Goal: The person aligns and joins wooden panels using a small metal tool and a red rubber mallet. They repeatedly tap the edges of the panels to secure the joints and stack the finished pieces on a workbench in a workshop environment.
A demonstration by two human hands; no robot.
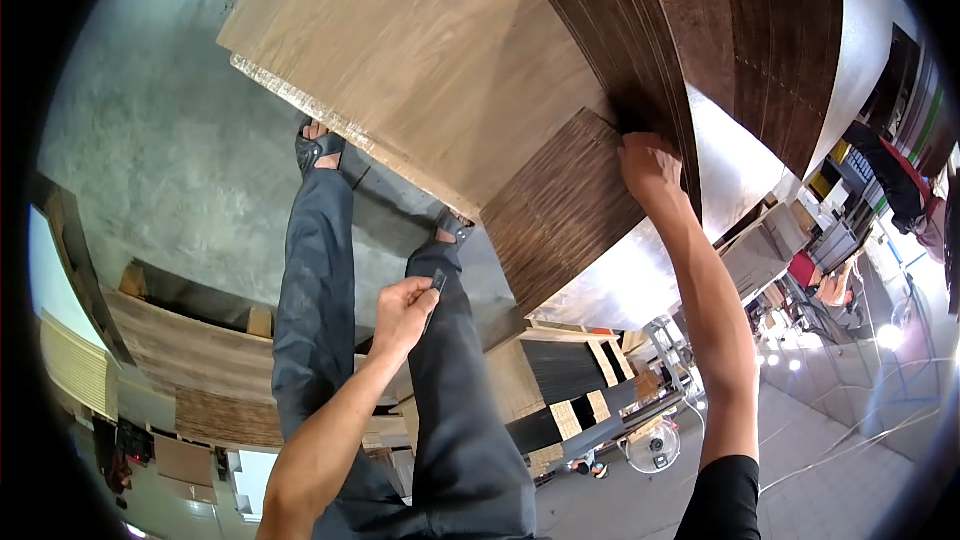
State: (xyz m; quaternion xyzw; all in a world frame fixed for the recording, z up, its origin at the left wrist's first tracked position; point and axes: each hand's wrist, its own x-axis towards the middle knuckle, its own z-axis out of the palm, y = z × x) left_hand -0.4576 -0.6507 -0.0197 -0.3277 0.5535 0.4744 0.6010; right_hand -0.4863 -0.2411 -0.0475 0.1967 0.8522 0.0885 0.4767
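My left hand point(403, 312) is closed around a small dark handheld tool point(438, 283), held low in front of my legs; its exact kind is hard to make out. Over at the right, my right hand point(652, 165) is curled against a dark brown wood-grain panel piece point(560, 205), close to the tall dark wood-grain panel point(630, 50) that rises beside it. Its fingertips are hidden in shadow, and I cannot see what is between them. Both dark pieces meet a large light-brown board point(400, 50) with a rough, pale edge.
Grey concrete floor point(150, 130) stretches to the left. Behind my legs lie wooden boards point(180, 330) and stacked panels point(570, 380). A round fan point(655, 447) stands farther back. At the far right, a person in dark clothing point(895, 180) is partly visible. Cables trail over the floor.
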